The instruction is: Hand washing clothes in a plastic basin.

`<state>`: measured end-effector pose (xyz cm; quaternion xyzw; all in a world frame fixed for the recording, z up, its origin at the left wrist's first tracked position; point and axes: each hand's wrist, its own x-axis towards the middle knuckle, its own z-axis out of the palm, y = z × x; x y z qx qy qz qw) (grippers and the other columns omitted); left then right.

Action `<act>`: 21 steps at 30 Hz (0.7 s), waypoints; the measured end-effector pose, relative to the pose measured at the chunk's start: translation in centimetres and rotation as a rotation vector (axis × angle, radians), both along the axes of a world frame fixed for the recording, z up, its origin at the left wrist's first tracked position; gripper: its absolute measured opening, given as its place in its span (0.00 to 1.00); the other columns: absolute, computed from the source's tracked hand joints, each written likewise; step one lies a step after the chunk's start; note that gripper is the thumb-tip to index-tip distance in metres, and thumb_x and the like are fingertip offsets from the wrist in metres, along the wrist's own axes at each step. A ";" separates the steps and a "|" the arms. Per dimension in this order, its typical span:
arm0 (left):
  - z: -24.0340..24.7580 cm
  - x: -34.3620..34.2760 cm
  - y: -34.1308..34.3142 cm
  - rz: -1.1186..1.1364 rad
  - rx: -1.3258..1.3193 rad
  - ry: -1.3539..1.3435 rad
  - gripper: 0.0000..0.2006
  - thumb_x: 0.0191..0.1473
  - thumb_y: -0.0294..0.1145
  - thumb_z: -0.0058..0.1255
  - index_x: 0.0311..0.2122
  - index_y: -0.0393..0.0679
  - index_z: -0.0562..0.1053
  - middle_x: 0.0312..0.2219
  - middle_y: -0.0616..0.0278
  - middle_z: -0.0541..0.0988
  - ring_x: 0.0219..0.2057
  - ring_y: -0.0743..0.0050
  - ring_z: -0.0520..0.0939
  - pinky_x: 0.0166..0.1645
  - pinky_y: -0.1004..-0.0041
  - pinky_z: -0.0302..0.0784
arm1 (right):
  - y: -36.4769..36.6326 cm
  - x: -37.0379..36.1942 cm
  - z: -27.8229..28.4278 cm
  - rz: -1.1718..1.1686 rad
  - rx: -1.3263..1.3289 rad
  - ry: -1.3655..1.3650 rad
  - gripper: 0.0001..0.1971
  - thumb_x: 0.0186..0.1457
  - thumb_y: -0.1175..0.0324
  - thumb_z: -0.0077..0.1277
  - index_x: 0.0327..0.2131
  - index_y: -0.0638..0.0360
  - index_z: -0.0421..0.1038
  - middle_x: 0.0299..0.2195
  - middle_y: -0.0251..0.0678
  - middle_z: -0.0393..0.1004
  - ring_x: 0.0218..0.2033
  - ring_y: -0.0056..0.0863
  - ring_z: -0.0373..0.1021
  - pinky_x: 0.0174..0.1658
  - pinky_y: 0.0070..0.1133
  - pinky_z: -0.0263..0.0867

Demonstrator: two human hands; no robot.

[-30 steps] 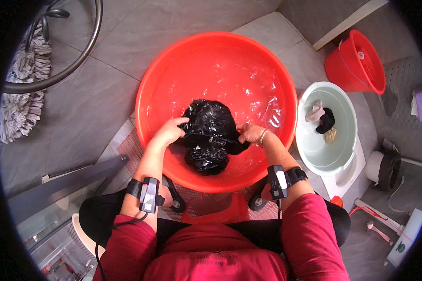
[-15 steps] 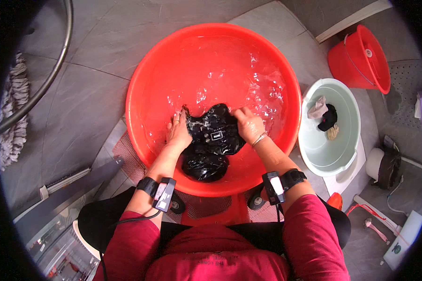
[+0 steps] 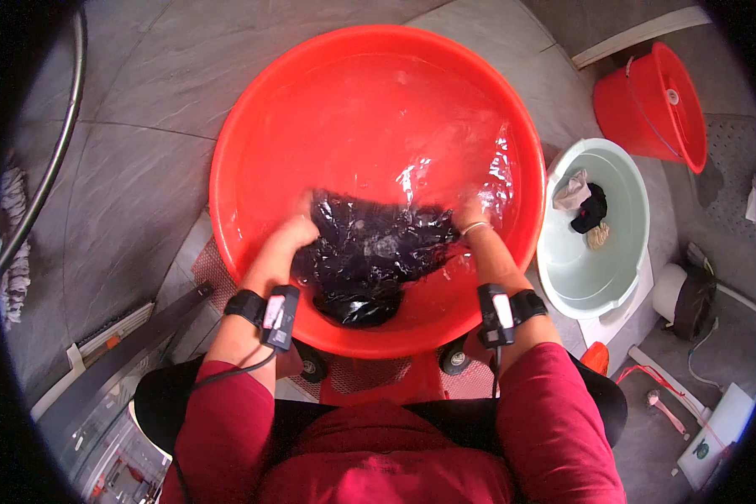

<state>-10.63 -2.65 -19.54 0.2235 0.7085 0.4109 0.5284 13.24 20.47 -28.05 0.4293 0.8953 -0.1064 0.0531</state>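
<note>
A wide red tub (image 3: 225,160) of water stands in front of me. In its near half a shiny wet black garment (image 3: 378,244) is spread out between my hands, with a bunched part bulging toward the near rim. My left hand (image 3: 301,227) grips the garment at its left edge, fingers partly under water. At the opposite edge my right hand (image 3: 472,214), with a bracelet at the wrist, also grips the cloth; its fingertips are blurred by the water.
Right of the tub is a pale green basin (image 3: 592,273) with several small cloth pieces (image 3: 592,208). A red bucket (image 3: 647,109) lies tilted beyond it. A grey hose (image 3: 55,160) and a shaggy mop head (image 3: 14,244) are at the left. A pink-handled brush (image 3: 668,412) lies at the lower right.
My hands have moved apart, the right one more to the right, stretching the garment wider. It now lies lower in the water, and the water's surface ripples over it.
</note>
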 end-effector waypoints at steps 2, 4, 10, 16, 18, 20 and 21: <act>-0.1 -1.8 3.0 -0.173 -0.318 0.446 0.30 0.35 0.17 0.45 0.50 0.39 0.57 0.48 0.52 0.62 0.49 0.60 0.63 0.52 0.74 0.57 | 2.5 -0.3 0.8 -0.384 -0.512 0.489 0.06 0.43 0.75 0.40 0.26 0.58 0.67 0.24 0.39 0.71 0.27 0.32 0.66 0.31 0.23 0.62; 1.8 -3.5 2.2 -0.155 -0.265 0.563 0.33 0.33 0.16 0.43 0.51 0.41 0.56 0.49 0.51 0.60 0.52 0.60 0.58 0.56 0.73 0.50 | 0.7 -3.7 7.8 -0.613 -1.027 0.820 0.08 0.43 0.80 0.38 0.23 0.58 0.68 0.20 0.29 0.66 0.24 0.20 0.61 0.30 0.18 0.59; 7.8 -4.6 2.0 -0.142 0.063 0.553 0.27 0.35 0.10 0.29 0.44 0.43 0.67 0.45 0.52 0.67 0.49 0.64 0.64 0.54 0.77 0.53 | 2.6 -3.3 16.3 -0.015 -1.020 0.292 0.16 0.39 0.61 0.53 0.30 0.63 0.71 0.27 0.39 0.71 0.29 0.26 0.66 0.34 0.20 0.61; 10.1 -2.0 0.0 -0.493 0.019 0.445 0.09 0.40 0.25 0.42 0.27 0.41 0.74 0.25 0.54 0.76 0.30 0.68 0.74 0.38 0.74 0.67 | -0.8 -2.3 19.1 0.422 -0.389 -0.391 0.15 0.35 0.64 0.49 0.30 0.60 0.72 0.33 0.47 0.70 0.36 0.38 0.67 0.40 0.26 0.63; 12.2 0.4 -0.6 -0.601 -0.134 0.495 0.12 0.36 0.38 0.53 0.25 0.39 0.73 0.23 0.55 0.74 0.28 0.67 0.74 0.36 0.74 0.67 | -1.5 -1.8 20.2 0.390 -0.360 -0.399 0.12 0.38 0.67 0.45 0.28 0.59 0.72 0.32 0.46 0.70 0.36 0.37 0.68 0.39 0.26 0.64; 13.1 2.4 -1.6 -0.894 -0.183 0.815 0.16 0.33 0.42 0.55 0.23 0.39 0.70 0.24 0.54 0.72 0.30 0.58 0.73 0.35 0.67 0.67 | -2.1 -1.5 22.0 0.365 -0.308 -0.379 0.11 0.38 0.68 0.45 0.28 0.60 0.72 0.32 0.46 0.70 0.36 0.37 0.68 0.38 0.26 0.64; 13.0 2.8 -2.1 -0.847 -0.167 0.891 0.14 0.35 0.40 0.54 0.23 0.39 0.70 0.25 0.52 0.72 0.30 0.56 0.72 0.35 0.65 0.67 | -2.1 -1.2 22.5 0.323 -0.254 -0.273 0.11 0.39 0.68 0.44 0.27 0.60 0.72 0.30 0.45 0.71 0.35 0.38 0.68 0.38 0.27 0.65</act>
